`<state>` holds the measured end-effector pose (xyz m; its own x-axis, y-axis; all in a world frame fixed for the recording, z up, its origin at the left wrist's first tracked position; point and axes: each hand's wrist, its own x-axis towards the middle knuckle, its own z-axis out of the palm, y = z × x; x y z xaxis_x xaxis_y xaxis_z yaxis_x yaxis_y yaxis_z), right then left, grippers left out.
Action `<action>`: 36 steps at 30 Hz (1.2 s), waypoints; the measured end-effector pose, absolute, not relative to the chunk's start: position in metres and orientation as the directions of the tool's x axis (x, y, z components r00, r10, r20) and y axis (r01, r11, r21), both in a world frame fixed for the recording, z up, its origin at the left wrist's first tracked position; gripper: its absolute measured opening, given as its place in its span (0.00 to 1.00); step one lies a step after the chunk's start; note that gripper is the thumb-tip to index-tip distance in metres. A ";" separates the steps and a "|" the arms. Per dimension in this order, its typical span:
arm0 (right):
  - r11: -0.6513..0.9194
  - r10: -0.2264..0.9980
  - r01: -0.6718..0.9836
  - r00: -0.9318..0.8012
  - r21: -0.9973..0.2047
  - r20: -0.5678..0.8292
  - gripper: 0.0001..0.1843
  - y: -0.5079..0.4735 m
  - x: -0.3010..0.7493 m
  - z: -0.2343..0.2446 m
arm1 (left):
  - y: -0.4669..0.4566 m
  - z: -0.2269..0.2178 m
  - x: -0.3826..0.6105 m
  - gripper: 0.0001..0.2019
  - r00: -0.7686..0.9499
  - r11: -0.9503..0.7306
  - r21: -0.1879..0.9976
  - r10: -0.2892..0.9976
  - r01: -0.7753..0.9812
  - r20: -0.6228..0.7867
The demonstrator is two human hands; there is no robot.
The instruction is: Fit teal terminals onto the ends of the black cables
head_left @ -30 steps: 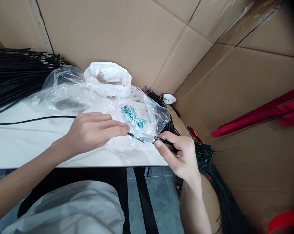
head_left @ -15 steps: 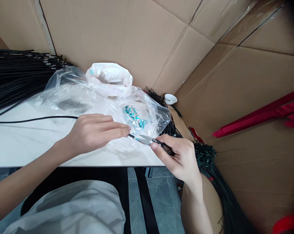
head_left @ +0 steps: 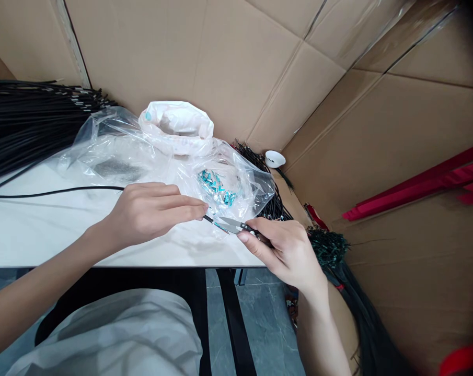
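Note:
My left hand [head_left: 150,211] pinches the end of a thin black cable [head_left: 56,191] that runs off to the left across the white table [head_left: 36,230]. Short coloured wire ends stick out past its fingertips. My right hand [head_left: 285,249] is closed on small thread snips [head_left: 234,225], whose blades sit at those wire ends. Just behind lies a clear plastic bag [head_left: 236,188] with small teal parts [head_left: 215,186] inside.
A big bundle of black cables [head_left: 20,122] lies at the back left. A white bag [head_left: 177,125] and a small white cup [head_left: 274,158] stand near the cardboard walls [head_left: 240,68]. More black cables [head_left: 330,250] hang at the table's right edge. Red strips [head_left: 416,185] lean at right.
My right hand has brought the snips a little leftward, so the blades now close in on the wire ends at my left fingertips. The left hand has hardly moved.

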<state>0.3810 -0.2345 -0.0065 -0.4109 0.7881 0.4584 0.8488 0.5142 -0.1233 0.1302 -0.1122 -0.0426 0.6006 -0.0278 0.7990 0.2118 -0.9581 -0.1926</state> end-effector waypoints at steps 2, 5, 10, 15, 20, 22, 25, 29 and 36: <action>0.533 0.774 0.844 -0.460 -0.056 0.435 0.24 -0.233 0.382 -0.002 | -0.112 -0.043 0.130 0.08 0.611 -0.956 -0.205 -0.035 0.211 0.791; 0.548 0.766 0.836 -0.511 0.019 0.389 0.25 -0.230 0.383 0.005 | -0.112 -0.042 0.129 0.08 0.619 -0.953 -0.217 -0.042 0.210 0.784; 0.563 0.764 0.825 -0.544 0.053 0.347 0.25 -0.227 0.383 0.014 | -0.111 -0.042 0.129 0.08 0.623 -0.952 -0.225 -0.048 0.209 0.781; 0.604 0.774 0.797 -0.589 0.011 0.232 0.25 -0.219 0.384 0.023 | -0.113 -0.039 0.127 0.10 0.652 -0.948 -0.241 -0.051 0.206 0.757; 0.623 0.782 0.771 -0.614 -0.132 0.106 0.25 -0.209 0.385 0.028 | -0.113 -0.039 0.127 0.11 0.652 -0.948 -0.244 -0.054 0.204 0.756; 0.609 0.793 0.772 -0.599 -0.182 0.115 0.24 -0.208 0.386 0.028 | -0.112 -0.041 0.127 0.10 0.643 -0.945 -0.244 -0.051 0.215 0.764; 0.593 0.805 0.764 -0.568 -0.253 0.171 0.22 -0.208 0.388 0.023 | -0.110 -0.045 0.128 0.09 0.621 -0.946 -0.237 -0.053 0.219 0.782; 0.574 0.819 0.754 -0.525 -0.320 0.233 0.21 -0.209 0.390 0.013 | -0.108 -0.049 0.130 0.09 0.594 -0.947 -0.237 -0.064 0.218 0.802; 0.538 0.842 0.774 -0.476 -0.334 0.252 0.22 -0.209 0.396 0.005 | -0.106 -0.052 0.129 0.09 0.594 -0.935 -0.255 -0.062 0.246 0.802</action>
